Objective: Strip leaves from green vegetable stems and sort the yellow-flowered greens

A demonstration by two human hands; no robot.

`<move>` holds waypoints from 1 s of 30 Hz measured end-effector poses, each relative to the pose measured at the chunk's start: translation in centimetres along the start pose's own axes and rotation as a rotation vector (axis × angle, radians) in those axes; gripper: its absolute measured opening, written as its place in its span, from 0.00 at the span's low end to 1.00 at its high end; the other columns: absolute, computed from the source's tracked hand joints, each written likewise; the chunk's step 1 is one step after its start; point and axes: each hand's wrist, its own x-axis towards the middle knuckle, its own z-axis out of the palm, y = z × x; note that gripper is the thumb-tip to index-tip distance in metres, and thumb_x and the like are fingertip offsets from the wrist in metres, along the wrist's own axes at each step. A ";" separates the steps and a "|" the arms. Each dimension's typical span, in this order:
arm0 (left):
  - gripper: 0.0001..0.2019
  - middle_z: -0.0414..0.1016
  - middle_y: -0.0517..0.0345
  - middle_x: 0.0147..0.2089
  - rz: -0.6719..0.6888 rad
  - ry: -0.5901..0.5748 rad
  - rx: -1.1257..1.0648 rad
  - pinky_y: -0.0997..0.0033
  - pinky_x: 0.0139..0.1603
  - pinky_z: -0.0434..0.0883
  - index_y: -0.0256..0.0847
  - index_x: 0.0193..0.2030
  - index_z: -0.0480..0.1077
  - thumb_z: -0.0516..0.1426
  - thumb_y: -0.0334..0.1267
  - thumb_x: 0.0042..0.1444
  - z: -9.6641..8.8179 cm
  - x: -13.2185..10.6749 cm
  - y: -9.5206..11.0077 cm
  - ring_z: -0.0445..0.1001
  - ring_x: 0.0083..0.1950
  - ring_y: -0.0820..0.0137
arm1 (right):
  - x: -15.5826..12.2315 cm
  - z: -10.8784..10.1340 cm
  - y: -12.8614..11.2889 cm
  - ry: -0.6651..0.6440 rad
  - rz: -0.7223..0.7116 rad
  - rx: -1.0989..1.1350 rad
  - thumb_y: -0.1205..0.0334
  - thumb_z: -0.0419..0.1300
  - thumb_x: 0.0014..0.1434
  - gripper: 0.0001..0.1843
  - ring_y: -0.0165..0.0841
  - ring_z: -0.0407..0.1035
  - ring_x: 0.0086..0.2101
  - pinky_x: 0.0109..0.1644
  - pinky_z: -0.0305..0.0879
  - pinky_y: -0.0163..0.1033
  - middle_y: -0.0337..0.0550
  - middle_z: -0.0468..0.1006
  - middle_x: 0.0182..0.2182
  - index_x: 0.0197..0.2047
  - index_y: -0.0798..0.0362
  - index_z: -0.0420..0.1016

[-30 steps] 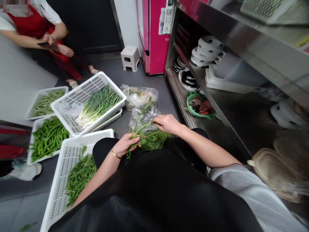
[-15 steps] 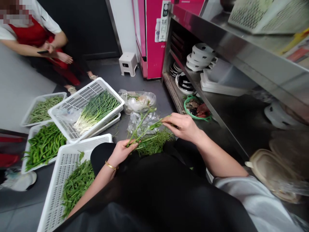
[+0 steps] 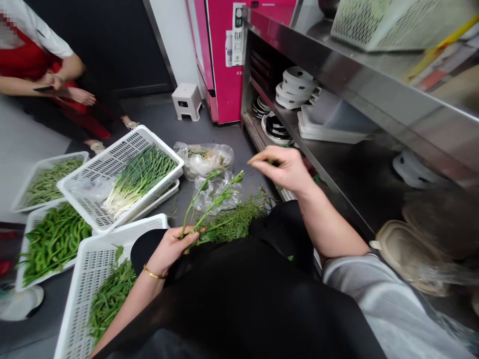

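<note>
My left hand [image 3: 177, 244] is closed around the lower ends of a few green vegetable stems [image 3: 209, 204], which point up and away from me. My right hand [image 3: 282, 167] is raised to the right of the stem tips, apart from them, with thumb and fingers pinched together. A bit of green shows beneath its fingers, too small to name. Below both hands lies a heap of green stems and trimmings [image 3: 239, 219]. Beside my left forearm stands a white basket [image 3: 88, 269] with leafy greens [image 3: 112, 299] in it.
Farther left are baskets of scallions [image 3: 140, 174], green peppers [image 3: 56, 239] and green beans [image 3: 54, 179]. Plastic bags [image 3: 204, 159] lie ahead on the floor. A steel shelf [image 3: 337, 65] with dishes runs along my right. A person in a red apron [image 3: 22, 65] stands at the back left.
My right hand has come away from the stems and moved up, its fingers now pinched. My left hand keeps hold of the stems. The view has shifted slightly to the right.
</note>
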 end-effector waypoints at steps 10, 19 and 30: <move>0.19 0.60 0.62 0.20 0.054 -0.095 0.171 0.79 0.19 0.56 0.34 0.37 0.76 0.56 0.50 0.50 -0.6 0.0 -0.2 0.55 0.21 0.78 | 1.0 8.4 1.5 -1.137 -0.033 0.025 0.60 0.58 0.54 0.10 0.25 0.64 0.26 0.31 0.55 0.31 0.39 0.77 0.28 0.35 0.55 0.78; 0.19 0.65 0.61 0.21 -0.015 -0.088 0.079 0.79 0.19 0.55 0.34 0.34 0.75 0.57 0.50 0.50 0.2 0.3 -1.0 0.54 0.20 0.79 | -3.2 11.7 4.6 -0.134 0.600 0.451 0.52 0.57 0.51 0.15 0.27 0.65 0.26 0.33 0.60 0.32 0.38 0.73 0.24 0.27 0.57 0.72; 0.18 0.64 0.62 0.18 -0.063 -0.167 -0.027 0.79 0.18 0.49 0.33 0.29 0.72 0.59 0.51 0.47 1.3 1.7 -0.5 0.53 0.18 0.81 | -3.5 12.1 -0.9 -0.901 -0.289 -0.302 0.64 0.50 0.59 0.10 0.29 0.65 0.25 0.28 0.54 0.33 0.47 0.75 0.28 0.31 0.57 0.71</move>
